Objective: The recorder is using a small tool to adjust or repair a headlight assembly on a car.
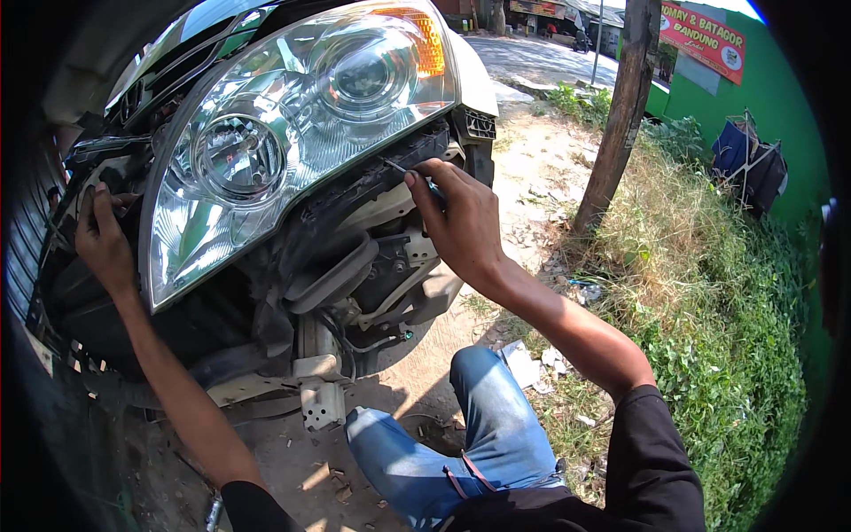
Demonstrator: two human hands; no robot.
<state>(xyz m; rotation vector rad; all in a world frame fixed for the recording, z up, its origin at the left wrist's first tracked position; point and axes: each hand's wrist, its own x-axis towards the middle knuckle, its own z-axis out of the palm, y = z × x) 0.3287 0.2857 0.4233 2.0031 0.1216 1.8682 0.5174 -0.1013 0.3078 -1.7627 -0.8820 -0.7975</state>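
The left hand (105, 244) reaches into shadow beside the headlight (301, 133), and what its fingertips touch there is too dark to tell. The right hand (468, 213) covers most of a thin tool (396, 166); only a slim length shows, and where its tip meets the dark trim (355, 191) is too small to make out. The upper edge clips the headlight's top and the wooden pole (623, 115). The lower edge cuts off both black sleeves (651, 457), and the jeans' (505, 426) bent knees hide the shins.
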